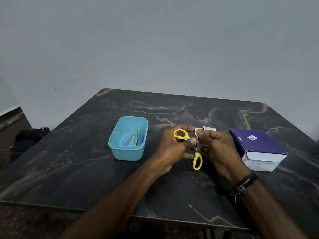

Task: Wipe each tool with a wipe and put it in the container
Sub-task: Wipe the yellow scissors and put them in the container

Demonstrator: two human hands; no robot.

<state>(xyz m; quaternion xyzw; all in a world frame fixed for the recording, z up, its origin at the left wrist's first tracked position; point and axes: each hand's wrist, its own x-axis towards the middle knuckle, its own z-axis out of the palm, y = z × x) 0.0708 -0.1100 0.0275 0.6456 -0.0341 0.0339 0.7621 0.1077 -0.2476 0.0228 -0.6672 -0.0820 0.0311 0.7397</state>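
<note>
With the left hand (174,145) pinching the spread scissors (193,145) and the right hand (217,149) pinching the wipe (197,131) on a blade, fingers could get nicked, or the scissors could drop short of the container (127,152) at nine o'clock.

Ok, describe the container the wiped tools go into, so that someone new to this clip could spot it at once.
Start from the dark marbled table and look to the left of the left hand, which holds the yellow-handled scissors. There sits a light blue plastic tub, rectangular with rounded corners, already holding a few slim tools. It is open-topped, unlike the purple and white alcohol swab box on the right.
</note>
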